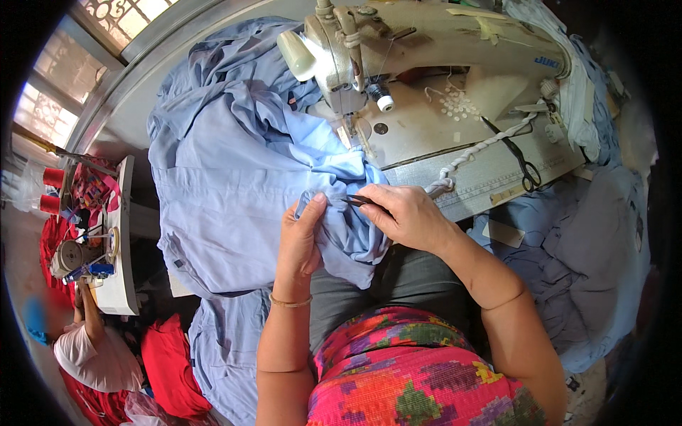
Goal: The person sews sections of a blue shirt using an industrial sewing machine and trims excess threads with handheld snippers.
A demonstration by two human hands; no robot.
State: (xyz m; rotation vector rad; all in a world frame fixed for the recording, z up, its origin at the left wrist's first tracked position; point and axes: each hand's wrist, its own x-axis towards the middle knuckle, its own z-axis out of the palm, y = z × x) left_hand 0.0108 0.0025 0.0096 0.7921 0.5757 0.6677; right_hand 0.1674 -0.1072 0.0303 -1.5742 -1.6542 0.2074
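While L hand (304, 231) pinches blue cloth (227, 192), R hand (408, 216) holds dk tool (361, 201)

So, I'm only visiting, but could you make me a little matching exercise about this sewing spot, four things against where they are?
Things:
1. Light blue fabric garment
2. Black metal scissors
3. Small round white buttons
4. Slim dark hand tool

Places:
A. Scattered on the beige sewing machine's metal bed
B. Held in the right hand
C. Partly pinched by the left hand
D. Crossing the pale braided cloth cord

Pairs: 1-C, 2-D, 3-A, 4-B
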